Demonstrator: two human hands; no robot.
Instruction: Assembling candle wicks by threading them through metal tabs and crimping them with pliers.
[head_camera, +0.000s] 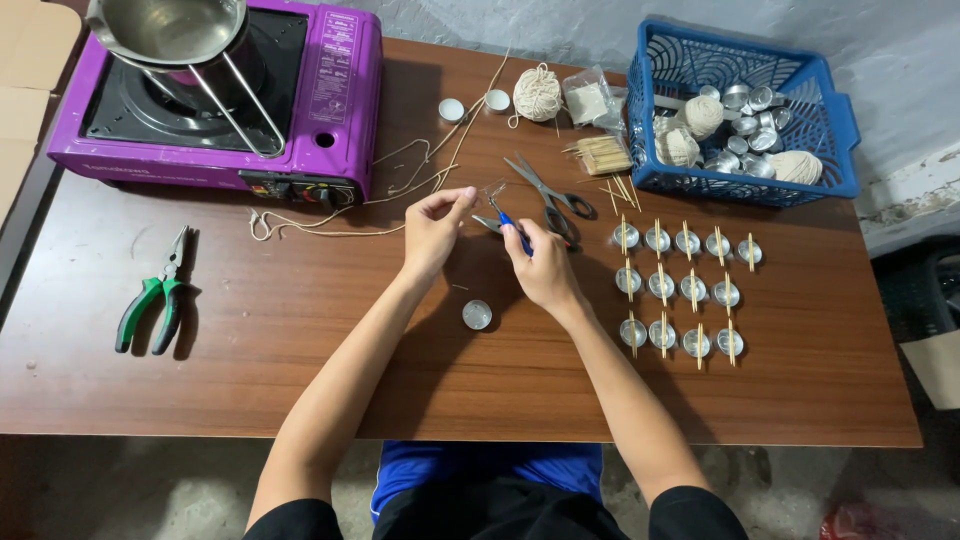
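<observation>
Your right hand (540, 262) grips blue-handled pliers (508, 222); your left hand (432, 232) pinches a thin wick (485, 190) at their tip. Just beyond the pliers lie scissors (548, 192); nearer you than the pliers, a small metal cup (477, 314) sits on the bench (300, 340).

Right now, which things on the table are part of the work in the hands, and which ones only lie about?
In use:
- left hand, pinching the wick string
- right hand, holding blue-handled pliers
- single cup just below the hands

Lying about:
- scissors
- green pliers
- purple stove with pot
- blue basket
- rows of cups with sticks
- stick bundle
</observation>
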